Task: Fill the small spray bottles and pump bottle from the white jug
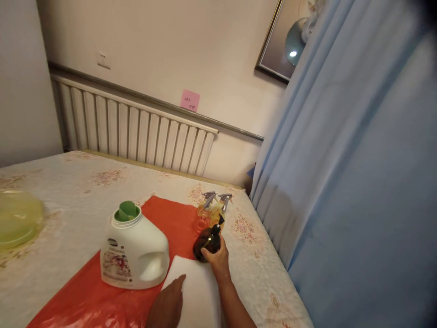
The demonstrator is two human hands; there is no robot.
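My right hand (219,260) is wrapped around a dark brown pump bottle (208,243), which stands upright with its black pump on top. Just behind it are two spray bottles with grey trigger heads, a pink one (202,220) and a yellow one (217,215). My left hand (170,298) lies over a white sheet or pad (200,291), fingers stretched out and nothing in them. To its left stands a big white detergent jug (134,250) with a green cup (128,211) in its mouth.
A red plastic sheet (92,291) lies under the jug on the flowered bed or table cover (78,191). At the far left is a yellow translucent basin or lid (20,218). A blue curtain (327,150) hangs along the right; a radiator (136,123) runs along the wall behind.
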